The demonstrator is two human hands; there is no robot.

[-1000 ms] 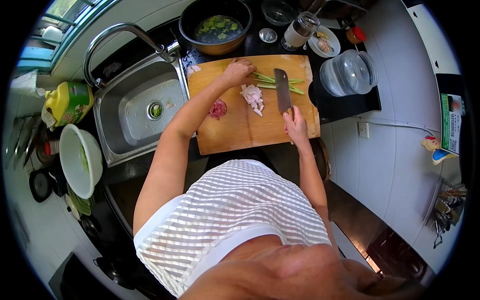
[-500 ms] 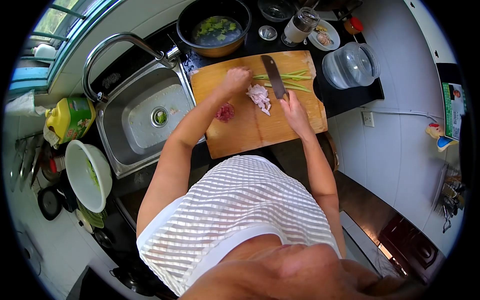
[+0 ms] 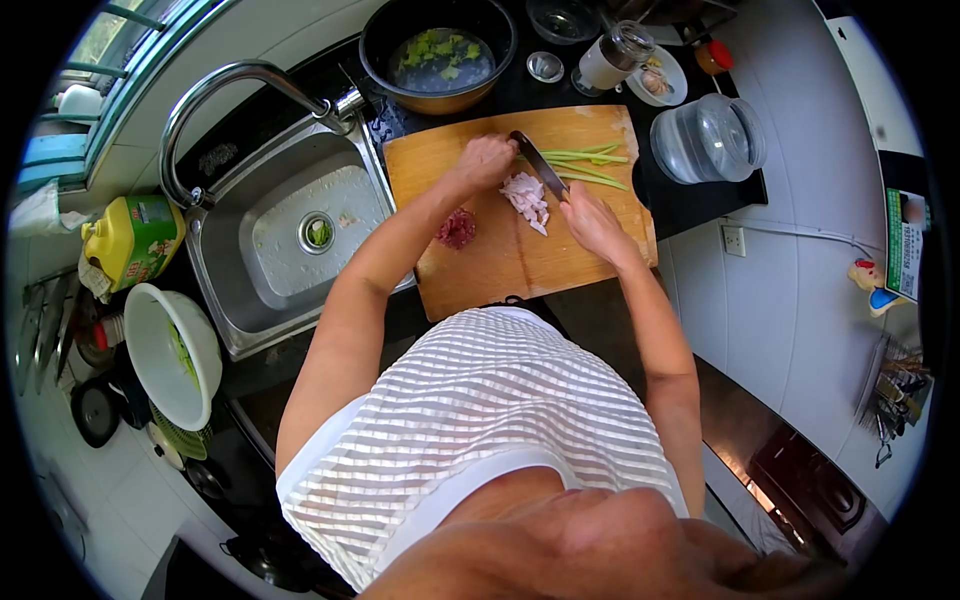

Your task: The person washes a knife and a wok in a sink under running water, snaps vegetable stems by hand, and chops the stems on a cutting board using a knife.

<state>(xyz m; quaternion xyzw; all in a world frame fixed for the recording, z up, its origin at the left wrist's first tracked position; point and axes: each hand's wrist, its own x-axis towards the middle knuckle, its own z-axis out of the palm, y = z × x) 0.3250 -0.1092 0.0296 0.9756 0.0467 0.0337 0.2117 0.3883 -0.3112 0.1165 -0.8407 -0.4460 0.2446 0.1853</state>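
My right hand (image 3: 592, 218) is wrapped round the handle of a cleaver (image 3: 540, 165), whose blade stands nearly edge-on over the green stalks (image 3: 590, 158). The blade's tip is beside my left hand (image 3: 487, 160), which is closed on the near ends of the stalks at the board's upper part. Most of the stalks stick out to the right of the blade. Below them on the wooden cutting board (image 3: 480, 275) lies a pile of pale pink slices (image 3: 527, 200). A small heap of red meat (image 3: 456, 229) sits beside my left forearm.
A steel sink (image 3: 290, 220) with a faucet is left of the board. Behind stand a pot (image 3: 440, 60) of greens in water, a glass jar (image 3: 612, 58) and a plate (image 3: 672, 80). A large water jar (image 3: 705, 140) is at right, a white basin (image 3: 175, 355) at left.
The cleaver has moved left to my left hand, and its blade has turned from flat-facing to nearly edge-on. My left hand stays closed at the stalks' left ends.
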